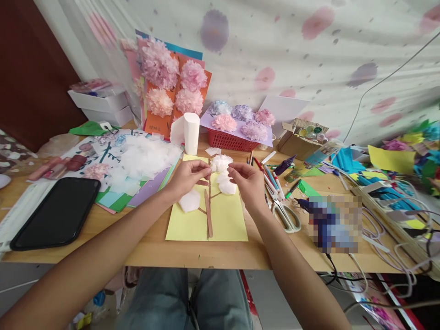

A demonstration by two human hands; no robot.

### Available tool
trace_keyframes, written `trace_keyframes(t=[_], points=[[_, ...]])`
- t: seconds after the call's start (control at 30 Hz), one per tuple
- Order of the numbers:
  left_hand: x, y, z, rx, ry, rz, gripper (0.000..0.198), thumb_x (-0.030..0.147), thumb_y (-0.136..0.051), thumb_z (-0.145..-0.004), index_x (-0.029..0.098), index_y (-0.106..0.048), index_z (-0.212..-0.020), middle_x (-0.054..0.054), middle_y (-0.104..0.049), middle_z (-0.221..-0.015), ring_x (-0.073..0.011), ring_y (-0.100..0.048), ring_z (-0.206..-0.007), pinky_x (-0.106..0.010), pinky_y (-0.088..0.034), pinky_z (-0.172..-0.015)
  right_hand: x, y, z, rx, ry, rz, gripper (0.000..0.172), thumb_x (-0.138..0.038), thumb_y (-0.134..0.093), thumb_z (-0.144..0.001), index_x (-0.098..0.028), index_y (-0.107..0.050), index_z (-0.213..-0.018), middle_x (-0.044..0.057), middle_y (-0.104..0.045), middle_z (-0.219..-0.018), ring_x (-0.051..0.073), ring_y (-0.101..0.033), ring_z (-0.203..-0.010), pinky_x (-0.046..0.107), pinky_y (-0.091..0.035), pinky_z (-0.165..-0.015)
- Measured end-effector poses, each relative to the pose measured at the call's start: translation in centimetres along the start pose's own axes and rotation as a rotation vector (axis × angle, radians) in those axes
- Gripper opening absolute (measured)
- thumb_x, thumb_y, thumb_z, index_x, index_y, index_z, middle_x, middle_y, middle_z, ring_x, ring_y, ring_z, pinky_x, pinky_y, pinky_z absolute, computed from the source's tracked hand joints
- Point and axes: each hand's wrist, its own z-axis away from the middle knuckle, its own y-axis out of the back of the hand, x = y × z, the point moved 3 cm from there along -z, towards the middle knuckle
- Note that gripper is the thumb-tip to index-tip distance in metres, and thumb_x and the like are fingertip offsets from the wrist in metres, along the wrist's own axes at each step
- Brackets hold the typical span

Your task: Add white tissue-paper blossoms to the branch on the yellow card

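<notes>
A yellow sheet of paper (227, 220) lies in front of me with a brown stick-and-branch tree (209, 215) on it. A fluffy white tissue-paper flower (221, 162) sits near its top, between my two hands. My left hand (190, 176) is pinched at the left of that flower, above the branches. From the right, my right hand (249, 185) pinches close by the flower's edge. What either pinch holds, if anything, is too small to tell. White rounded tissue pieces lie below, one on the left (189, 201) and one on the right (227, 184).
A pile of white tissue (146, 156) and a black tablet (57, 213) lie left. A white roll (191, 134) and a red basket (233, 141) with tissue flowers stand behind. Scissors (285, 213), pens (271, 178), a pixelated blurred object (335, 224) and cables (374, 229) are right.
</notes>
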Motion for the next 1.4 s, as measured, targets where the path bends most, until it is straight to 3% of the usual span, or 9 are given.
trace_keyframes(t=[0.07,0.3,0.47,0.6,0.73,0.87,0.93,1.1,1.4], points=[[-0.3,0.5,-0.4,0.011,-0.040,-0.088,0.034,0.049,-0.078,-0.071,0.016,-0.071,-0.078,-0.003,-0.068,-0.081,-0.0160,-0.063,-0.075,-0.029,-0.059,-0.067,-1.0,0.5,1.1,-0.040,0.194,0.266,0.011,-0.023,-0.064,-0.085,-0.021,-0.075,-0.087,0.005,-0.077,-0.088,0.021,-0.070,-0.079,0.035,-0.057,-0.073],[-1.5,-0.2,-0.9,-0.207,-0.152,-0.392,0.024,0.042,-0.069,-0.079,0.019,-0.075,-0.078,-0.004,-0.075,-0.082,-0.0216,-0.067,-0.082,-0.032,-0.052,-0.078,-1.0,-1.2,8.5,-0.717,0.884,0.982,0.024,-0.009,-0.047,-0.098,-0.016,-0.067,-0.108,0.012,-0.070,-0.123,0.022,-0.065,-0.103,0.031,-0.055,-0.072],[-1.9,-0.8,-2.1,-0.205,-0.138,-0.475,0.026,0.043,-0.068,-0.077,0.019,-0.077,-0.078,-0.005,-0.077,-0.082,-0.0241,-0.068,-0.081,-0.032,-0.048,-0.073,-0.6,-1.8,9.5,-0.778,1.230,1.087,0.021,-0.011,-0.047,-0.100,-0.016,-0.065,-0.091,0.008,-0.071,-0.096,0.018,-0.062,-0.081,0.030,-0.047,-0.060],[-2.1,-1.2,-2.8,-0.216,-0.121,-0.551,0.026,0.042,-0.067,-0.077,0.018,-0.078,-0.080,-0.005,-0.078,-0.087,-0.0250,-0.068,-0.085,-0.032,-0.047,-0.075,-1.1,-1.2,10.0,-0.782,1.361,1.025,0.020,-0.015,-0.051,-0.100,-0.017,-0.062,-0.083,0.004,-0.064,-0.080,0.016,-0.058,-0.069,0.030,-0.040,-0.052],[-2.3,-1.2,-2.7,-0.183,-0.090,-0.612,0.026,0.039,-0.065,-0.079,0.017,-0.078,-0.084,-0.005,-0.078,-0.088,-0.0231,-0.067,-0.081,-0.031,-0.046,-0.073,-2.1,0.7,9.9,-0.615,1.238,0.787,0.016,-0.009,-0.046,-0.099,-0.015,-0.060,-0.096,0.008,-0.067,-0.087,0.017,-0.064,-0.077,0.029,-0.049,-0.058],[-2.4,-1.0,-2.7,-0.151,-0.089,-0.605,0.025,0.038,-0.066,-0.079,0.017,-0.078,-0.082,-0.004,-0.077,-0.082,-0.0210,-0.065,-0.076,-0.030,-0.045,-0.070,-1.8,3.4,6.8,-0.095,0.699,0.346,0.014,-0.012,-0.047,-0.100,-0.021,-0.056,-0.101,0.005,-0.067,-0.091,0.016,-0.070,-0.081,0.029,-0.058,-0.068],[-2.5,-1.0,-2.7,-0.143,-0.092,-0.605,0.024,0.037,-0.066,-0.079,0.017,-0.079,-0.081,-0.004,-0.077,-0.081,-0.0205,-0.064,-0.075,-0.030,-0.046,-0.070,-1.0,3.7,5.1,0.042,0.517,0.188,0.006,-0.020,-0.051,-0.101,-0.023,-0.056,-0.100,0.002,-0.066,-0.086,0.015,-0.070,-0.072,0.029,-0.060,-0.065],[-2.4,-1.1,-2.8,-0.156,-0.090,-0.609,0.023,0.036,-0.067,-0.080,0.017,-0.080,-0.084,-0.005,-0.077,-0.082,-0.0208,-0.065,-0.077,-0.029,-0.047,-0.071,0.4,2.7,2.5,0.037,0.451,0.187,0.012,-0.032,-0.055,-0.100,-0.023,-0.057,-0.092,0.001,-0.066,-0.080,0.015,-0.070,-0.068,0.029,-0.060,-0.061],[-2.2,-1.4,-2.4,-0.134,-0.128,-0.670,0.018,0.029,-0.067,-0.082,0.017,-0.081,-0.084,-0.005,-0.077,-0.080,-0.0199,-0.065,-0.074,-0.028,-0.045,-0.069,1.5,1.9,2.4,0.035,0.510,0.275,0.011,-0.030,-0.054,-0.100,-0.024,-0.058,-0.092,0.002,-0.067,-0.085,0.016,-0.071,-0.071,0.031,-0.061,-0.061]])
